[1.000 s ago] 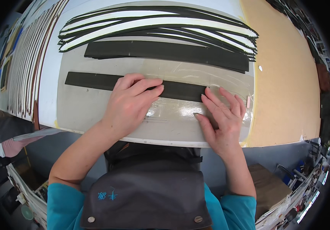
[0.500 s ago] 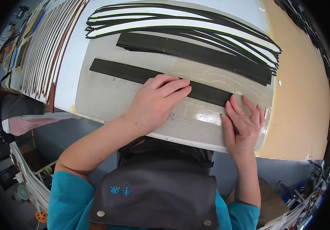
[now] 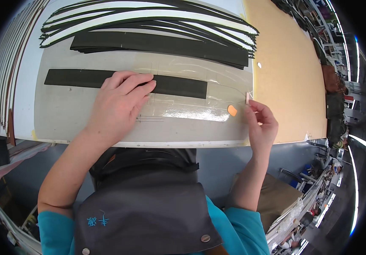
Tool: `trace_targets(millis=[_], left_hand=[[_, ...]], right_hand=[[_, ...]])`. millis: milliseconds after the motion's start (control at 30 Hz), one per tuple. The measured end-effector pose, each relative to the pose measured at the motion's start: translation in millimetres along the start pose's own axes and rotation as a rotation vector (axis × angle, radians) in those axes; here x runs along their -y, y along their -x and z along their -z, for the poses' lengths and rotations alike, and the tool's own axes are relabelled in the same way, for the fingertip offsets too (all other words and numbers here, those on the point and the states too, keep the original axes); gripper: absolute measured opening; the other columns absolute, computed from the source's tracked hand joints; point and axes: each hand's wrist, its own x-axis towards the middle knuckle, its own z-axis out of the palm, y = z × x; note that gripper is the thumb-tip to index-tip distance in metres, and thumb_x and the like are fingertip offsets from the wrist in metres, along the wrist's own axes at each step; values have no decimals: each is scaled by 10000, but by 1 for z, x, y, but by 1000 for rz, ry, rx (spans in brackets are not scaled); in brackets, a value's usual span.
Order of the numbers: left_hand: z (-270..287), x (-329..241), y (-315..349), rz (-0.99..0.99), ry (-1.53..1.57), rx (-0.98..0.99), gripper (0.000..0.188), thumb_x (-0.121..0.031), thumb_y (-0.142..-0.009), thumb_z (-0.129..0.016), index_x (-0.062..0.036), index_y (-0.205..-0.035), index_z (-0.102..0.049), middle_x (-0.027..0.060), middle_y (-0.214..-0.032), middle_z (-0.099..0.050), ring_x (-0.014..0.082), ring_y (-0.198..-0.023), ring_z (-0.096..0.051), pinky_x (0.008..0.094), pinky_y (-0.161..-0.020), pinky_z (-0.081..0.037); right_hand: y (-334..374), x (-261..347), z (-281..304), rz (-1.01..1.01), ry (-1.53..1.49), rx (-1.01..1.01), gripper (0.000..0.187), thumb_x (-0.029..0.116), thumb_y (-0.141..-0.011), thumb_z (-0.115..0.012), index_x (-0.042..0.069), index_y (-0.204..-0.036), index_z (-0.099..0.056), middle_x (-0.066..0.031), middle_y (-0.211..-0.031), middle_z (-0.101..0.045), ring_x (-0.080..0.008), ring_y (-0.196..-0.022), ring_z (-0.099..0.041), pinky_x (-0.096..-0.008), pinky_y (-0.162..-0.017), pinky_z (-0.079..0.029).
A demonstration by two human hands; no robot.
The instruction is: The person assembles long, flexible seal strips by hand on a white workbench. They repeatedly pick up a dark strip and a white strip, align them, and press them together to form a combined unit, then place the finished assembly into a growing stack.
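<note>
A long black strip (image 3: 123, 81) is laid flat across a grey mat (image 3: 85, 114) on the surface (image 3: 289, 72), running left to right. The left hand (image 3: 117, 104) is spread open and pressed palm-down over the strip's middle, fingers flat and close together, so nothing is gripped there, it's just pinned. The right hand (image 3: 261, 125) is kept at the mat's right edge, with finger and thumb pinched on a small pale tab (image 3: 248, 97) sticking up there. Whether that tab is part of the clear film (image 3: 191, 111) or something separate can't be told from this view. A little orange piece (image 3: 232, 110) is seen on the glossy film just beside that hand.

The strip looks thin, light and floppy, probably rubbery or leathery, so it would likely sag or curl if lifted by one end. Best taken at an end by a pinch while the middle is held down, or supported at two spots. The film looks slippery and prone to wrinkling, so an edge or corner is the place to grab.

Further back, a stack of wider black strips (image 3: 157, 44) and a fan of thin black and white strips (image 3: 149, 17) are piled up, well apart from both hands. More narrow strips (image 3: 4, 72) are lined up along the left.
</note>
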Motion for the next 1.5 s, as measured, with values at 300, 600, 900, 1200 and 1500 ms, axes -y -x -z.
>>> trace_targets(millis=[300,600,900,1200,1500], left_hand=[[0,5,6,-32,28,-7,339,-46,-882,-657,-50,-1217,-708,54,-1295,-665,282,-1189,-574,417,-1004,-467],[-3,8,12,-45,4,-18,375,-46,-850,-608,-19,-1216,-691,46,-1308,-636,253,-1242,-548,403,-1043,-455],[-7,10,11,-44,7,-6,327,-90,-872,-622,-39,-1183,-709,14,-1253,-643,219,-1226,-551,376,-1015,-457],[-6,10,12,-35,32,-7,321,-103,-870,-625,-39,-1171,-717,17,-1228,-647,217,-1214,-554,373,-1026,-452],[-6,8,9,-30,33,5,339,-89,-857,-627,-36,-1180,-713,16,-1247,-643,224,-1220,-551,387,-1029,-453]], right_hand=[[7,20,-13,24,147,164,168,124,-844,-864,23,-882,-736,-21,-873,-661,-74,-670,-573,-228,-647,-488],[-9,105,-74,83,-239,386,90,42,-940,-753,-17,-964,-688,-34,-821,-714,-66,-755,-661,-216,-676,-527],[-16,127,-138,-73,-193,433,83,39,-930,-752,-28,-936,-703,-33,-822,-717,-50,-686,-638,-201,-621,-527],[-15,128,-145,-83,-109,393,97,40,-916,-767,-38,-912,-709,-39,-792,-715,-51,-669,-634,-199,-608,-511],[-17,121,-152,-24,-86,360,81,32,-900,-760,-30,-891,-708,-31,-767,-707,-57,-658,-631,-210,-598,-502]])
